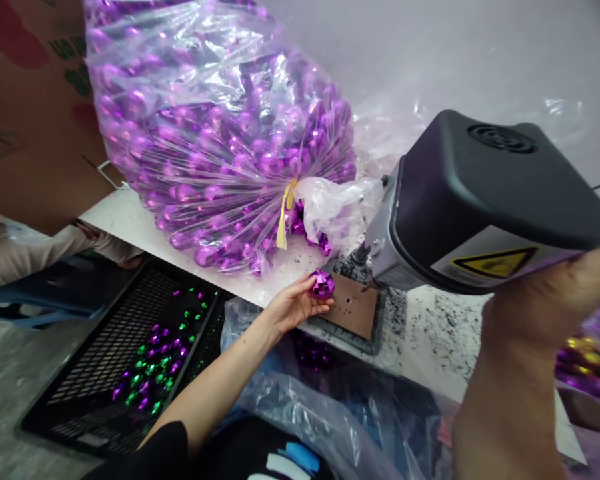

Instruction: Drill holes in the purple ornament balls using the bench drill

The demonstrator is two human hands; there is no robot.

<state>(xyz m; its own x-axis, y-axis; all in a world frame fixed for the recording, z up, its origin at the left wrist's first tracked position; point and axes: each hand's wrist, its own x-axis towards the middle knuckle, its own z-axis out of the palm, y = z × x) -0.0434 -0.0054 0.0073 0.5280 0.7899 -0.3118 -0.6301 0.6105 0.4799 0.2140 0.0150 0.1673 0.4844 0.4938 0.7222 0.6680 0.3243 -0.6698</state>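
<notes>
Position. Left hand (295, 305): fingertips pinched on one purple ball (323, 285), at the left edge of the plate (357, 313). Ball: round, no long axis to be made out; lies at the fingertips, left of and just beside the plate's hole (349, 301). The left hand is the nearer; the right hand (565, 283) is well apart, at the right side of the machine (510, 187), its fingers out of sight; cannot tell whether it grips anything.

Count, left to right.
Box (30, 133): one.
Another person's sleeve (45, 250): one.
Crate (95, 347): one in clear view, small green and purple pieces inside, too many to count.
Bag (220, 133): one, packed with purple balls, uncounted.
Yellow tie (283, 217): one, at the bag's neck.
Plate: one, with one hole.
Machine: one.
Warning label (495, 263): one.
Worktop (435, 347): one, strewn with dark flakes.
Purple-and-gold heap (587, 363): one, cut by the frame, uncounted.
</notes>
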